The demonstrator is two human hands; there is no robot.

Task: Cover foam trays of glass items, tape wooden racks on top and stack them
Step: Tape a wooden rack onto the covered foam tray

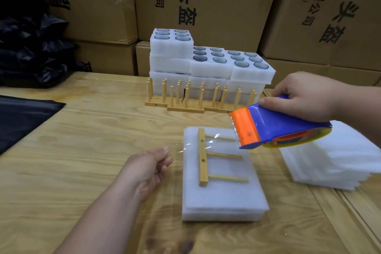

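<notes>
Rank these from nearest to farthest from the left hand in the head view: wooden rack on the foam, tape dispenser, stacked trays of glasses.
From the left hand:
1. Wooden rack, just right of it, lying on the covered foam tray.
2. Tape dispenser, farther right, gripped by the right hand.
3. Stacked trays of glasses, at the table's back.

Right hand (305,97) gripping tape dispenser (276,128) over wooden rack (203,159) lying on covered foam tray (222,196); left hand (152,167) pinching clear tape (185,146).

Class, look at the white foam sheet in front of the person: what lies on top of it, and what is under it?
A wooden rack lies flat on the foam sheet, with clear tape stretched across it. A foam tray's edge shows beneath; its contents are covered.
</notes>
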